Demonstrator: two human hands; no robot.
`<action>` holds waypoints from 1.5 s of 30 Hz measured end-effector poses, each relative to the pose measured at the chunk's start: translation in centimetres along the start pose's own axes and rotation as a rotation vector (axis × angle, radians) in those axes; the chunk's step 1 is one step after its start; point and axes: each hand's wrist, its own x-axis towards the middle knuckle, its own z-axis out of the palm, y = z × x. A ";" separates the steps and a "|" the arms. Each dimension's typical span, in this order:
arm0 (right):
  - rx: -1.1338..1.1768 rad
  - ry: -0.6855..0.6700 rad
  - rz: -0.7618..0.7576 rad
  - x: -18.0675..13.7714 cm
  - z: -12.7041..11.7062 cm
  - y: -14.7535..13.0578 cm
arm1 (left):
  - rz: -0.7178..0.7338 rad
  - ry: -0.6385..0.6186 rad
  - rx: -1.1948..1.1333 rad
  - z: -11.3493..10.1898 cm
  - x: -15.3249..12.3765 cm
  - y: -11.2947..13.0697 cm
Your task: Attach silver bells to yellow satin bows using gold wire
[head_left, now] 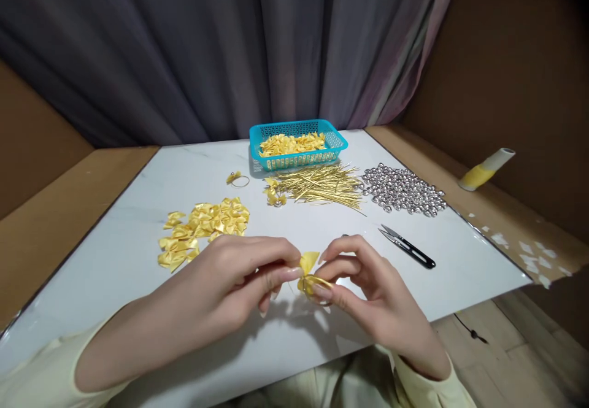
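Observation:
Over the near part of the white table, a yellow satin ribbon bow [309, 262] is held between my two hands. My left hand [251, 276] pinches the bow's left side with thumb and fingertips. My right hand [363, 279] has its thumb and bent fingers on the lower right of the bow, where a thin gold wire seems to curve round. How the wire joins the bow is partly hidden by my fingers. Left of my hands lies a pile of yellow bows [202, 227]. Black thread snips [407, 246] rest to the right, touched by neither hand.
A blue basket [299, 127] of yellow bows stands at the back. Before it lie gold wire stems [322, 185], several loose bows [275, 194] and a bow with a wire ring [240, 180]. Silver beads [405, 190] spread at right. A yellow-and-white tube [488, 170] stands beyond the table's right edge.

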 end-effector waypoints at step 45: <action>0.185 0.064 0.124 0.0 -1.3 0.0 | -0.043 -0.238 -0.003 0.0 1.2 -1.3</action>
